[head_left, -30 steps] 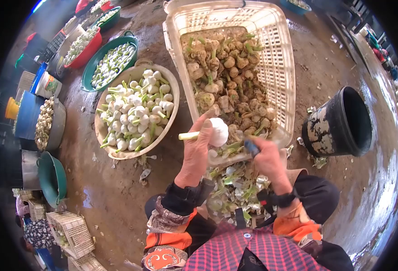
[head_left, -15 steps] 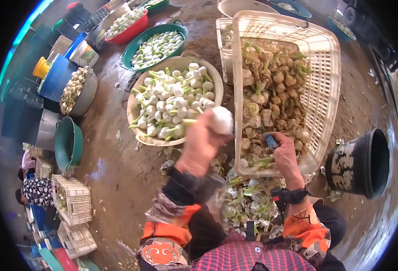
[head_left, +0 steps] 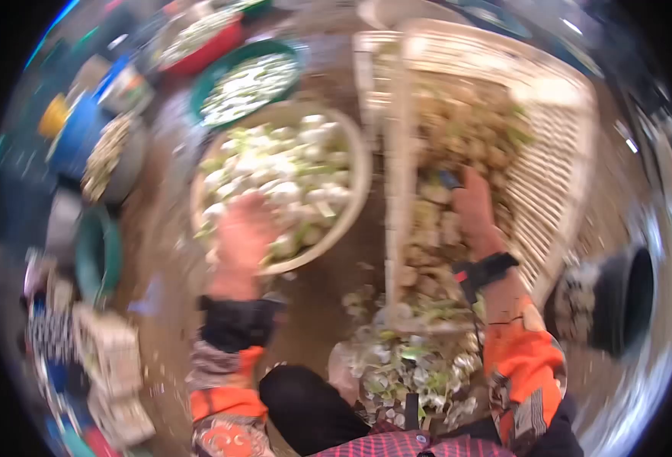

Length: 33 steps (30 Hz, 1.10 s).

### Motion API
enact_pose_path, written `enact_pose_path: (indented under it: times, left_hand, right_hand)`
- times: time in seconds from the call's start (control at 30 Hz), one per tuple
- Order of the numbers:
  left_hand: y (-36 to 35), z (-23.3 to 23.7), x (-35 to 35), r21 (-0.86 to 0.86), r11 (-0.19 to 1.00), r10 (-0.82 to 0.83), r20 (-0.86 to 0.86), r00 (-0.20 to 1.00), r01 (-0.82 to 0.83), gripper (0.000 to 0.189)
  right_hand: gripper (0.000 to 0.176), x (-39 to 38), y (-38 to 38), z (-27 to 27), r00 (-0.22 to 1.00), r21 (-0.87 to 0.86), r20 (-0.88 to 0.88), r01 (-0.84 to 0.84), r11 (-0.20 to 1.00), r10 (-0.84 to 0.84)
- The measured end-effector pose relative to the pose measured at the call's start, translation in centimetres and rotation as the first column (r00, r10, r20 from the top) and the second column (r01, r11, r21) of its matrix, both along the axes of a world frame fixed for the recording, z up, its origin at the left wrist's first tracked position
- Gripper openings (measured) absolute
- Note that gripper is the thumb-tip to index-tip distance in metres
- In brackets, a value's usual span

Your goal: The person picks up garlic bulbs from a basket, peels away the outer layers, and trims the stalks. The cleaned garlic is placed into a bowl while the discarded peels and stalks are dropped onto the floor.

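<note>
My left hand (head_left: 246, 236) is over the near left part of a round cream basin (head_left: 363, 183) heaped with white garlic bulbs (head_left: 294, 167). It is blurred by motion, its fingers look spread, and no bulb shows in it. My right hand (head_left: 477, 213) reaches into a cream plastic crate (head_left: 572, 145) holding brownish untrimmed garlic (head_left: 469, 114). Something blue (head_left: 449, 179) sits at the thumb side of that hand. Its fingers are too smeared to show whether they grip anything.
Peeled skins and green scraps (head_left: 420, 365) lie between my knees. A black bucket (head_left: 633, 305) lies to the right. A green basin (head_left: 290, 80) and a red basin (head_left: 218, 53) of garlic stand beyond. Stacked crates (head_left: 111, 350) and an empty green tub (head_left: 96, 251) are at left.
My left hand has moved left from beside the crate to over the basin; the white bulb it held no longer shows in it. My right hand has moved farther into the crate.
</note>
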<state>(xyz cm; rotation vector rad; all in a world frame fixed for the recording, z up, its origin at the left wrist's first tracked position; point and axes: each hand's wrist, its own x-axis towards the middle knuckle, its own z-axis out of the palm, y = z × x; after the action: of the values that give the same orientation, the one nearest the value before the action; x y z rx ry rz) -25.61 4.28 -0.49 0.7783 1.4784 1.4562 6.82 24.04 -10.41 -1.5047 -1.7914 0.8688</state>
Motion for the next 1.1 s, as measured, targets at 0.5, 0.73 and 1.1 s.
enact_pose_path:
  times: [0.5, 0.73, 1.1]
  left_hand:
    - [-2.7, 0.1, 22.0, 0.1, 0.966, -0.219, -0.161, 0.962, 0.237, 0.077]
    - [-4.7, 0.7, 22.6, 0.401, 0.901, 0.052, -0.48, 0.876, 0.166, 0.04]
    - [-4.3, 2.5, 20.7, 0.262, 0.888, -0.261, -0.386, 0.885, 0.377, 0.049]
  right_hand:
    - [0.042, 6.2, -11.4, 3.8, 0.711, -0.181, -0.684, -0.382, 0.906, 0.163]
    - [0.046, 5.0, -16.9, 5.0, 0.718, 0.068, -0.651, -0.266, 0.961, 0.245]
    - [0.035, 4.6, -20.4, 10.0, 0.571, -0.221, -0.814, -0.137, 0.965, -0.105]
